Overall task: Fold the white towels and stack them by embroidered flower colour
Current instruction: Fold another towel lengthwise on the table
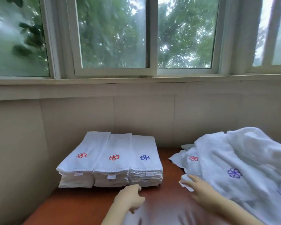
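- Counter (81, 207): reddish-brown and glossy, set against a pale panelled wall (144, 114) under a window (113, 34). Green trees are blurred behind the glass.
- Three folded stacks of white towels stand side by side at the back left of the counter. They touch each other, and their far ends are close to the wall.
- Left stack (88, 143): red flower (81, 155) on the top towel.
- Middle stack (118, 142): red flower (114, 157) on top too.
- Right stack (144, 143): blue flower (144, 157) on top.
- All three stacks are about the same height. Hemmed ends face the camera, with small labels showing on the front edges.
- Loose towel pile (243, 148): unfolded and crumpled, on the right side of the counter, apart from the stacks with bare counter between.
- The loose pile shows a red flower (193, 158) near its left edge and a blue-purple flower (234, 173) further right. Another bluish mark at the far right edge is too blurred to read.
- Left grip (130, 198): clenched with fingers curled under, and nothing is seen in it. It sits low over the counter just in front of the right stack's near corner; I can't tell if it touches the stack.
- Right grip (199, 189): released, with fingers (187, 181) fairly straight and lying on the near left corner of the loose towel pile.
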{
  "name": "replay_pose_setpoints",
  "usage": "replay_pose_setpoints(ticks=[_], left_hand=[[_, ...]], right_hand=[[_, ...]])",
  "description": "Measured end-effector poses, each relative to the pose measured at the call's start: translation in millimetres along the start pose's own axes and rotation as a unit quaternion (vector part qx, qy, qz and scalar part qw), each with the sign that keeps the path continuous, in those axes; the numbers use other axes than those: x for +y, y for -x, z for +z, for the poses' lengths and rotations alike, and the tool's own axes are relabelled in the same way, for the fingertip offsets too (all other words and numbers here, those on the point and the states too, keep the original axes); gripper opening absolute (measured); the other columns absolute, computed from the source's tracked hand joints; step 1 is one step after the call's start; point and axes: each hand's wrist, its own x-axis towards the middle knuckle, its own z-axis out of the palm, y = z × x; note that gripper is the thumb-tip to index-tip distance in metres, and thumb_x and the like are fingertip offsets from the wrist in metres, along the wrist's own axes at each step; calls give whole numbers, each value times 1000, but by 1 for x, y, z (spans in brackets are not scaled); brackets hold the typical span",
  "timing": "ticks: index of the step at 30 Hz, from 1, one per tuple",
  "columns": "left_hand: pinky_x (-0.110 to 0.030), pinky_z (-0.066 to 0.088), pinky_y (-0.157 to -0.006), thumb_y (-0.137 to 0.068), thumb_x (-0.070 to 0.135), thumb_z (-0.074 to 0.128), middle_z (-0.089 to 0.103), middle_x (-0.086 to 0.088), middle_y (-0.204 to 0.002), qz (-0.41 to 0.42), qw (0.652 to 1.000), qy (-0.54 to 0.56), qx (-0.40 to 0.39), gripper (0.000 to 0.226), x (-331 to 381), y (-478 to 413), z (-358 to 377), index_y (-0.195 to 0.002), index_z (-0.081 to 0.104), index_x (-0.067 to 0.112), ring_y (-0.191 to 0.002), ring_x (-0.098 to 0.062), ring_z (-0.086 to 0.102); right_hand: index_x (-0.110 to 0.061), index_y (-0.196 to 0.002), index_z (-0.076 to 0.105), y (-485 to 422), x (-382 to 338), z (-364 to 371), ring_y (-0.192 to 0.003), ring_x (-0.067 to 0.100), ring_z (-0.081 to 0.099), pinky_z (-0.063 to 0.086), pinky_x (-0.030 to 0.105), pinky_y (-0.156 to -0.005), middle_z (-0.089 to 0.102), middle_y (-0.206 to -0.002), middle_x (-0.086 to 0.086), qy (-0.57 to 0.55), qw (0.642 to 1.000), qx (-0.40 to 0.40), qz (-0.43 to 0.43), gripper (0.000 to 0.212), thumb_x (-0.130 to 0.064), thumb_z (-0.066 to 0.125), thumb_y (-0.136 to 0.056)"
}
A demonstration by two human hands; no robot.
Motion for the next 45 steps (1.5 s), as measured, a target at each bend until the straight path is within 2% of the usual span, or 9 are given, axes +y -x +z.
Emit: replay_pose_setpoints(ticks=[6, 13, 17, 22, 25, 29, 37, 41, 45], left_hand=[[-13, 40, -43, -89, 22, 48, 62, 2, -75, 91, 987, 117, -59, 44, 89, -4, 46, -133, 47, 24, -47, -6, 54], [-28, 55, -74, -88, 24, 51, 66, 4, -73, 181, 972, 150, 17, 21, 153, -11, 98, -100, 58, 40, -64, -8, 62], [-30, 48, -83, -91, 32, 44, 64, 4, -116, 187, 977, -15, 101, 34, 170, -26, 105, -123, 54, 35, -106, -21, 60], [-32, 44, -81, -95, 26, 36, 59, -2, -123, 179, 960, -110, 184, 34, 193, -33, 112, -126, 49, 29, -109, -29, 57], [-31, 46, -79, -95, 24, 34, 60, -4, -116, 180, 947, -181, 194, 27, 194, -33, 129, -119, 48, 25, -105, -29, 60], [-33, 47, -80, -96, 24, 35, 60, -1, -117, 160, 949, -219, 159, 26, 180, -23, 156, -120, 44, 22, -107, -29, 61], [-13, 26, -28, -15, 25, 85, 44, -1, -35, 253, 897, -252, 262, 45, 172, 21, 164, -57, 68, 19, -23, -15, 44], [-23, 45, -42, -49, 35, 84, 65, -1, -66, 215, 918, -204, 264, 58, 147, 28, 144, -102, 69, 17, -53, -18, 66], [-34, 46, -86, -84, 53, 53, 44, 4, -138, 141, 968, -95, 187, 86, 120, 27, 139, -151, 5, 28, -117, -25, 56]], right_hand=[[-27, -140, 40, 84, 129, -43, -131, 20, 38, 31, 24, -101, 41, -141, 0, 38, 973, 111, 199, 46, -27, 45, -94], [-17, -140, 41, 132, 187, -33, -132, 18, 40, 33, 26, -106, 39, -145, 4, -69, 965, 89, 238, 45, -30, 48, -97], [-18, -136, 47, 134, 191, -23, -135, 19, 37, 28, 25, -107, 38, -145, 5, -68, 962, 108, 240, 39, -27, 47, -98], [-16, -74, 62, 103, 155, -34, -101, 33, 57, 30, 33, -76, 61, -81, 3, -212, 907, 241, 274, 32, -27, 46, -99], [-7, -104, 61, 80, 142, -30, -106, 30, 55, 37, 31, -78, 61, -107, 13, -223, 903, 214, 299, 27, -30, 55, -91], [-11, -85, 46, 65, 130, -19, -99, 35, 56, 30, 34, -67, 61, -103, 21, -200, 906, 214, 307, 10, -18, 51, -91], [-10, -68, 45, 63, 89, -22, -90, 34, 57, 20, 31, -62, 62, -86, 19, -225, 923, 227, 215, 29, -20, 57, -92], [-15, -57, 30, 69, 58, -33, -74, 27, 49, 19, 32, -60, 50, -64, 10, -234, 936, 203, 167, 45, -21, 58, -92], [-18, -54, 23, 82, 7, -32, -48, 5, 37, 31, 21, -51, 33, -43, -3, -260, 951, 147, 83, 50, -19, 59, -90]])
